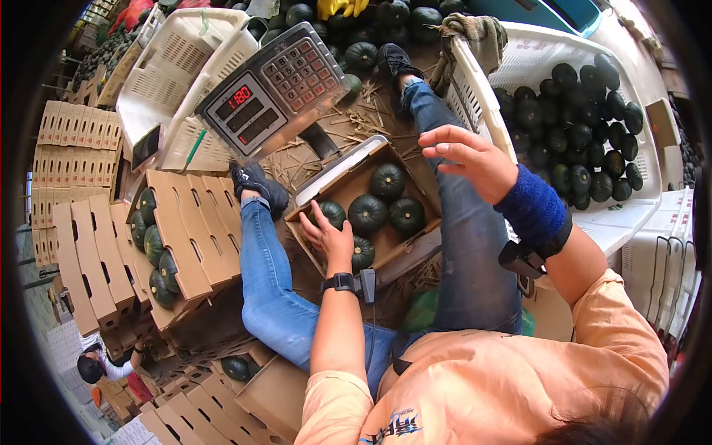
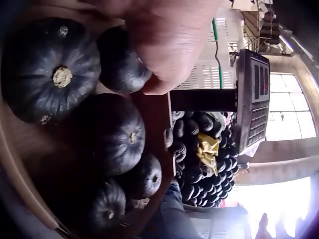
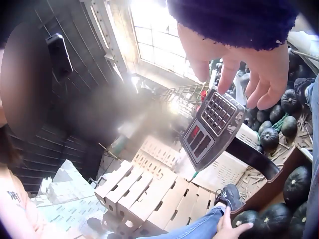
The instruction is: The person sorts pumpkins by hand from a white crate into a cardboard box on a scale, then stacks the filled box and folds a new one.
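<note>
Squashes (image 1: pixel 368 213) lie in the box (image 1: pixel 415 245) between the person's legs, scale (image 1: pixel 273 93) behind, crate (image 1: pixel 638 200) right.

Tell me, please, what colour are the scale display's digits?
Red digits on the grey scale display, clearest in the head view.

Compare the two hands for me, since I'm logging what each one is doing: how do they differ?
The left hand is low, inside the cardboard box, fingers resting on a squash; the right hand is raised above the knee, touching nothing. The left wrist wears a black band, the right a blue wristband. Both hands are bare, with relaxed, spread fingers.
</note>
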Motion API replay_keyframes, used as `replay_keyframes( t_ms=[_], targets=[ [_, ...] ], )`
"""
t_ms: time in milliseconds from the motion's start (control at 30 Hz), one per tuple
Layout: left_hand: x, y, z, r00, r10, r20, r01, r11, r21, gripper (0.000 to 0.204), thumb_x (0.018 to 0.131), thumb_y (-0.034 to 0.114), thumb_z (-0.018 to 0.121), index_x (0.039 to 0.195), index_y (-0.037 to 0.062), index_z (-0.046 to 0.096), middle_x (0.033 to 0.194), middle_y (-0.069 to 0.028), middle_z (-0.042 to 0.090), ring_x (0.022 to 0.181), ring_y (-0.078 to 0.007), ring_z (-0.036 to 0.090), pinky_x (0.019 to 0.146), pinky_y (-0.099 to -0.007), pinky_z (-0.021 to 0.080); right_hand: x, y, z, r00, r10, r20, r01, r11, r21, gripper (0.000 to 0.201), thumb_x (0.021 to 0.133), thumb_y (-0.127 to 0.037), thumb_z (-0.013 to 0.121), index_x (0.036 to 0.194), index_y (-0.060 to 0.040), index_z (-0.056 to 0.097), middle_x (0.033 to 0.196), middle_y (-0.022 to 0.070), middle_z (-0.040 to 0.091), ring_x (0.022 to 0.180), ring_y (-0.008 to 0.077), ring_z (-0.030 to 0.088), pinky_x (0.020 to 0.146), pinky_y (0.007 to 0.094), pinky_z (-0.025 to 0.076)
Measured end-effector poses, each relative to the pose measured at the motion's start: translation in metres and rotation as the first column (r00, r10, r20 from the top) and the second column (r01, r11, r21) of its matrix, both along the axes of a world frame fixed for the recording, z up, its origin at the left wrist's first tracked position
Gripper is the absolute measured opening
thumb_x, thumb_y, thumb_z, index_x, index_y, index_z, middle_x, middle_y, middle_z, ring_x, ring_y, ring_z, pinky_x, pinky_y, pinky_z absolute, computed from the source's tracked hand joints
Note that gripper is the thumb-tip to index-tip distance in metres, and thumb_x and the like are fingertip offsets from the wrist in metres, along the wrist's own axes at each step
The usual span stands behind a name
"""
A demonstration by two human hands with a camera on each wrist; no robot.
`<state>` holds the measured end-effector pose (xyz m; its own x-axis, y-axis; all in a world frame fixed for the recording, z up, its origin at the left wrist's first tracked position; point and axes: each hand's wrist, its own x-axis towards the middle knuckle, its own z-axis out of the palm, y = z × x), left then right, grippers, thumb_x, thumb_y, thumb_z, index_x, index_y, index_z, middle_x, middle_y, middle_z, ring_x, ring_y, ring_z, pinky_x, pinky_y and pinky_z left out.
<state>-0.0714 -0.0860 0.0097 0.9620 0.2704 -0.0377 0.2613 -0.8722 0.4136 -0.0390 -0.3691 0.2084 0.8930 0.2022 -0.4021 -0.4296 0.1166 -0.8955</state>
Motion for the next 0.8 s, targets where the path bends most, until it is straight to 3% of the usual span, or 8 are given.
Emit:
replay_keyframes(
  t_ms=[133, 233, 333, 400, 467, 533, 600, 800],
  targets=[
    [-0.012, 0.018, 0.046, 0.888, 0.383, 0.256, -0.290, 0.896, -0.336, 0.091, 0.076, 0.017, 0.066, 0.145, 0.0124, 0.006, 0.146, -0.0250, 0.005, 0.135, -0.0381, 0.012, 0.109, -0.0448, 0.015, 0.003, 0.000, -0.003, 0.992, -0.110, -0.068, 0.114, 0.992, 0.057, 0.035, 0.088, -0.028, 0.051, 0.121, -0.0154, 0.051, 0.119, -0.0014, 0.051, 0.112, 0.0108, 0.046, 0.090, 0.0304, 0.034],
    [-0.039, 0.030, 0.071, 0.797, 0.604, 0.008, -0.433, 0.581, -0.689, 0.072, 0.083, 0.017, 0.056, 0.142, 0.0061, 0.016, 0.145, -0.0156, 0.021, 0.131, -0.0285, 0.026, 0.107, -0.0380, 0.023, 0.009, 0.020, 0.003, 0.981, -0.177, -0.078, 0.181, 0.982, 0.053, 0.052, 0.082, -0.036, 0.055, 0.129, -0.0189, 0.043, 0.124, 0.0026, 0.045, 0.119, 0.0172, 0.038, 0.097, 0.0384, 0.027],
    [-0.046, 0.049, 0.024, 0.743, 0.625, -0.237, -0.532, 0.337, -0.777, 0.060, 0.085, 0.026, 0.052, 0.134, -0.0002, 0.031, 0.136, -0.0162, 0.036, 0.124, -0.0272, 0.036, 0.101, -0.0354, 0.032, 0.019, 0.080, -0.002, 0.977, -0.140, -0.159, 0.140, 0.990, -0.014, 0.071, 0.077, -0.040, 0.059, 0.138, -0.0146, 0.031, 0.140, 0.0131, 0.033, 0.127, 0.0283, 0.030, 0.101, 0.0425, 0.025],
    [-0.046, 0.056, 0.006, 0.746, 0.465, -0.477, -0.548, 0.020, -0.836, 0.057, 0.085, 0.034, 0.051, 0.127, -0.0030, 0.042, 0.132, -0.0157, 0.043, 0.121, -0.0257, 0.040, 0.098, -0.0364, 0.035, 0.055, 0.102, -0.085, 0.984, -0.179, 0.020, 0.171, 0.895, -0.411, 0.076, 0.075, -0.038, 0.060, 0.139, -0.0123, 0.029, 0.142, 0.0185, 0.029, 0.131, 0.0330, 0.026, 0.105, 0.0440, 0.024],
    [-0.043, 0.049, -0.008, 0.605, 0.489, -0.628, -0.742, 0.061, -0.667, 0.063, 0.083, 0.042, 0.051, 0.126, -0.0029, 0.044, 0.131, -0.0152, 0.044, 0.118, -0.0264, 0.043, 0.097, -0.0404, 0.035, 0.054, 0.114, -0.113, 0.930, -0.367, 0.036, 0.230, 0.502, -0.834, 0.076, 0.074, -0.038, 0.061, 0.138, -0.0102, 0.032, 0.143, 0.0216, 0.025, 0.134, 0.0327, 0.024, 0.107, 0.0424, 0.024],
    [-0.046, 0.051, -0.018, 0.582, 0.471, -0.663, -0.796, 0.165, -0.582, 0.073, 0.080, 0.048, 0.052, 0.130, -0.0035, 0.038, 0.134, -0.0165, 0.042, 0.120, -0.0298, 0.042, 0.100, -0.0461, 0.031, 0.023, 0.096, -0.184, 0.962, -0.240, 0.130, 0.212, 0.358, -0.909, 0.076, 0.073, -0.039, 0.061, 0.137, -0.0073, 0.032, 0.135, 0.0257, 0.037, 0.126, 0.0374, 0.036, 0.104, 0.0401, 0.031],
    [-0.045, 0.047, -0.022, 0.560, 0.506, -0.656, -0.819, 0.219, -0.531, 0.075, 0.080, 0.049, 0.052, 0.131, -0.0031, 0.036, 0.135, -0.0189, 0.040, 0.124, -0.0324, 0.040, 0.100, -0.0490, 0.031, 0.024, 0.094, -0.192, 0.929, -0.273, -0.252, -0.042, 0.596, -0.802, 0.072, 0.072, -0.036, 0.063, 0.133, -0.0067, 0.036, 0.129, 0.0245, 0.044, 0.119, 0.0379, 0.044, 0.100, 0.0437, 0.036],
    [-0.067, 0.050, 0.042, 0.876, 0.311, -0.368, -0.479, 0.646, -0.595, 0.050, 0.076, 0.042, 0.066, 0.092, -0.0036, 0.054, 0.130, -0.0295, 0.037, 0.125, -0.0377, 0.035, 0.102, -0.0398, 0.032, 0.044, 0.067, -0.210, 0.994, -0.109, -0.010, 0.053, 0.561, -0.826, 0.046, 0.074, -0.036, 0.060, 0.101, 0.0014, 0.058, 0.087, 0.0185, 0.064, 0.079, 0.0328, 0.063, 0.072, 0.0399, 0.048]
  ],
)
